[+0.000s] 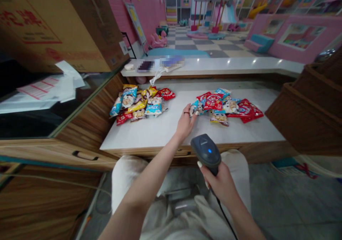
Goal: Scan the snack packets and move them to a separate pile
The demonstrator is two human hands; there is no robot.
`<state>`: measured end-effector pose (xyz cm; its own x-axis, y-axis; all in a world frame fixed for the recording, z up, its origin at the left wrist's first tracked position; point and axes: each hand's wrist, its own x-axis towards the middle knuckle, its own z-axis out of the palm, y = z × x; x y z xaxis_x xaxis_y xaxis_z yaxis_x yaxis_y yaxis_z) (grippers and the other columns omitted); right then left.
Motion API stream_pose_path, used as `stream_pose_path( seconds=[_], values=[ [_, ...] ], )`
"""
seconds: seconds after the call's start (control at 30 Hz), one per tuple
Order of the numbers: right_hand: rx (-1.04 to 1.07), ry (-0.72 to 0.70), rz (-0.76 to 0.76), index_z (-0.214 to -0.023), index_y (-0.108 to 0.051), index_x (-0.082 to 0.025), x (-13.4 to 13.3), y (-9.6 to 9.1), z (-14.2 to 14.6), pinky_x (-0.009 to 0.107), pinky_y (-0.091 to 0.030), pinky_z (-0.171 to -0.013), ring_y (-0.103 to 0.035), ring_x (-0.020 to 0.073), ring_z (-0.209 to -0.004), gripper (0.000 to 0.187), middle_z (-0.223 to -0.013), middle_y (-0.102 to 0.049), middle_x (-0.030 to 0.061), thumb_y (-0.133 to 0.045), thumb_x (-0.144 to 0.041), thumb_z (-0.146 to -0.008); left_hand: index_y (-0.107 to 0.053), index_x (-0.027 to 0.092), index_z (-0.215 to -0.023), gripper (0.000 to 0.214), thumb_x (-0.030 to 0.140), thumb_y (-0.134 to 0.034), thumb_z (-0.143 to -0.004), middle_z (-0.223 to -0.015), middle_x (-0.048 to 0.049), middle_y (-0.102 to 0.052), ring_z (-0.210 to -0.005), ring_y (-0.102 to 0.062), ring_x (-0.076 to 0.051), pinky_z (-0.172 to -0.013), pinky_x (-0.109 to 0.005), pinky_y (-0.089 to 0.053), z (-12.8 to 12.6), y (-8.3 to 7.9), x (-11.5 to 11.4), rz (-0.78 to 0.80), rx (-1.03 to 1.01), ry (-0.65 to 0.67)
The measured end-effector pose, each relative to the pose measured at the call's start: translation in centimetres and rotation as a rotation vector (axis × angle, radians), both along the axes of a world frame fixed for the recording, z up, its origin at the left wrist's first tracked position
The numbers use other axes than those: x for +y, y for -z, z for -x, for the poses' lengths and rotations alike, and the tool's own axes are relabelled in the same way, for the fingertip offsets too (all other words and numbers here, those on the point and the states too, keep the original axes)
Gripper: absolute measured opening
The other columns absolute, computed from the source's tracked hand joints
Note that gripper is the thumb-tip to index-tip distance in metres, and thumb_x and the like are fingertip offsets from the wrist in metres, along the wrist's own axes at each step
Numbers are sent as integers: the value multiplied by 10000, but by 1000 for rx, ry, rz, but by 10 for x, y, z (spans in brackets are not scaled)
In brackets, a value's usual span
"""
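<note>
Okay | hands: apart | left hand (pixel 186 123) touched a packet (pixel 196 108) at the near edge of the right heap (pixel 213 102), grip unclear | right hand (pixel 219 184) was clamped on a scanner (pixel 205 150) | left heap (pixel 139 102) lay well apart on the counter (pixel 149 134) | both heaps remained unsorted

Cream trousers (pixel 128 183) — a thin ring (pixel 186 113), pale fingernails (pixel 199 164)
</note>
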<state>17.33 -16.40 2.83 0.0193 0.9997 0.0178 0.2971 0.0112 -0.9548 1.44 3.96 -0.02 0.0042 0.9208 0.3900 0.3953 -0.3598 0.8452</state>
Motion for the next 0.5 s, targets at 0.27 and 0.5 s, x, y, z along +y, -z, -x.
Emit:
stream_pose_path(
  seconds=[0.27, 0.5],
  values=[
    [37, 23, 58, -659, -589, -279, 5, -4, -23, 274, -411, -417, -485, 171, -404, 332, -445, -523, -36, -744, -499, -854, -330, 66, -1747, 847, 455, -638, -1061, -1839, -309, -260, -1760, -137, -430, -1405, -642, -210, -93, 21, 41, -33, 513, -31],
    [45, -29, 137, -659, -596, -268, 6, 2, -25, 273, -424, -431, -512, 170, -407, 392, -457, -553, -28, -773, -527, -893, -376, 115, -1741, 764, 401, -606, -1070, -1850, -251, -286, -1758, -191, -384, -1411, -598, -241, -90, 6, 61, -33, 482, 71]
  ],
)
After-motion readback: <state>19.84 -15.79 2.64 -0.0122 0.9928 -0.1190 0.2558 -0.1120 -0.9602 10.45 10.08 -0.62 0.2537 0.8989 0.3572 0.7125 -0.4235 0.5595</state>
